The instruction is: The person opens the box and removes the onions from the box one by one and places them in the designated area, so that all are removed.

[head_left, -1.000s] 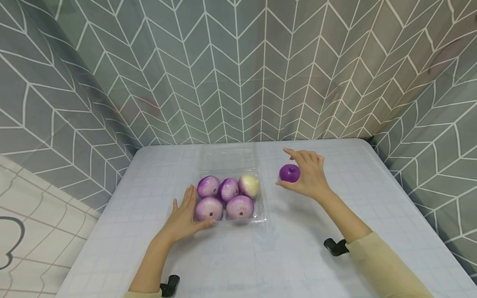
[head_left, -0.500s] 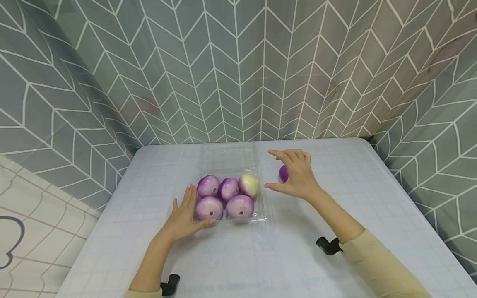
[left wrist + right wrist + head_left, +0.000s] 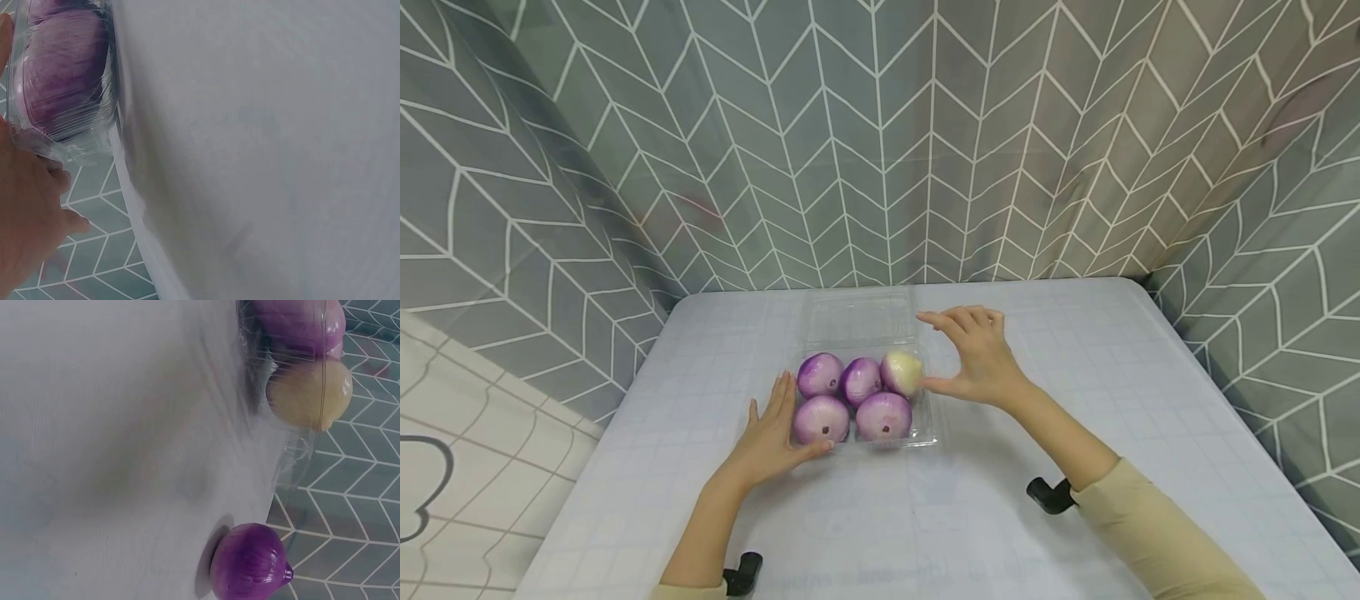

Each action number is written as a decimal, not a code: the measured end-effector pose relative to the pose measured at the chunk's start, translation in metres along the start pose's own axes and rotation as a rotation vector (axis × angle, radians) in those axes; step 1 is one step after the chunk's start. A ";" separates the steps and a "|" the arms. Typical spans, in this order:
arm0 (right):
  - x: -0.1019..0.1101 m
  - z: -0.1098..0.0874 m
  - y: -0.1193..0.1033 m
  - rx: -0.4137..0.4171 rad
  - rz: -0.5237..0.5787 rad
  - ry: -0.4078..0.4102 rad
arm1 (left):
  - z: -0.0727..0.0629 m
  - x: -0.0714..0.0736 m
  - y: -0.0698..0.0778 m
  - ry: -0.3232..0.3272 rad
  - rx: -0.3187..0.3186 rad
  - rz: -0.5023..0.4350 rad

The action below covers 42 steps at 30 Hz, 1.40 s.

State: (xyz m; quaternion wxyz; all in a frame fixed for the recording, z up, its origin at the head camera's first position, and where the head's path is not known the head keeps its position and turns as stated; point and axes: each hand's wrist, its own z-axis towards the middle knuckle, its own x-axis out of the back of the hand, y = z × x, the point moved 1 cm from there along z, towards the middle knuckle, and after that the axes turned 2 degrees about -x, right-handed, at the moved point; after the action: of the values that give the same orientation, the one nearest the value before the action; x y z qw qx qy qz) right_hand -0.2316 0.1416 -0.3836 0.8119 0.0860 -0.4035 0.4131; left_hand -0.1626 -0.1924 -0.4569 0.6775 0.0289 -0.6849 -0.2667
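A clear plastic clamshell box holds several purple onions, one of them a purple onion at the front right. A pale yellow-white onion sits in its back right corner. My left hand rests with straight fingers along the box's left side, thumb at its front edge. Beside the right side is my right hand, thumb and fingers spread apart with nothing between them. Its thumb tip reaches the pale onion; contact cannot be told. A darker purple onion stands loose on the table, hidden behind that hand in the head view.
The box's transparent lid lies folded back behind it. A white table lies under everything. Grey patterned curtains hang behind and at the sides. Black camera mounts sit at both wrists.
My right hand has moved left, away from the loose onion to the box's right side; the onion stays behind on the table. My left hand and the box have not visibly moved.
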 end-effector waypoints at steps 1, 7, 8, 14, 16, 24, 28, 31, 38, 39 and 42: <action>-0.001 0.000 -0.001 0.004 0.000 -0.014 | 0.000 0.000 0.000 -0.003 0.002 0.000; -0.009 0.002 -0.006 0.030 -0.005 -0.088 | -0.001 0.000 0.000 0.003 0.000 -0.005; -0.010 0.002 -0.007 0.035 -0.008 -0.092 | -0.001 0.000 0.000 0.008 -0.004 -0.008; -0.015 0.002 -0.008 0.062 -0.019 -0.121 | 0.000 0.000 0.000 0.018 -0.022 -0.024; -0.015 0.003 -0.009 0.069 -0.020 -0.131 | 0.000 0.001 0.000 0.012 -0.025 -0.029; -0.017 0.005 -0.011 0.089 -0.019 -0.166 | 0.000 0.002 0.001 -0.015 -0.004 -0.063; -0.018 0.006 -0.013 0.105 -0.026 -0.179 | 0.000 0.003 0.001 -0.022 0.006 -0.065; -0.020 0.007 -0.015 0.120 -0.028 -0.185 | 0.000 0.002 0.000 -0.023 0.008 -0.063; -0.027 0.006 -0.013 0.152 -0.072 -0.227 | 0.000 0.003 -0.001 -0.016 0.007 -0.059; -0.028 0.006 -0.013 0.158 -0.084 -0.234 | 0.000 0.003 -0.001 -0.015 0.005 -0.061; -0.031 0.005 -0.010 0.164 -0.115 -0.267 | 0.000 0.003 0.000 -0.013 0.000 -0.060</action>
State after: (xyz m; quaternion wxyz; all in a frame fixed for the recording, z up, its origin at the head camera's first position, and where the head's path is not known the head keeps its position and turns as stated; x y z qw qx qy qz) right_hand -0.2371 0.1142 -0.4006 0.7635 0.2294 -0.4672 0.3823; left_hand -0.1632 -0.1937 -0.4548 0.6646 0.0476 -0.6883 -0.2870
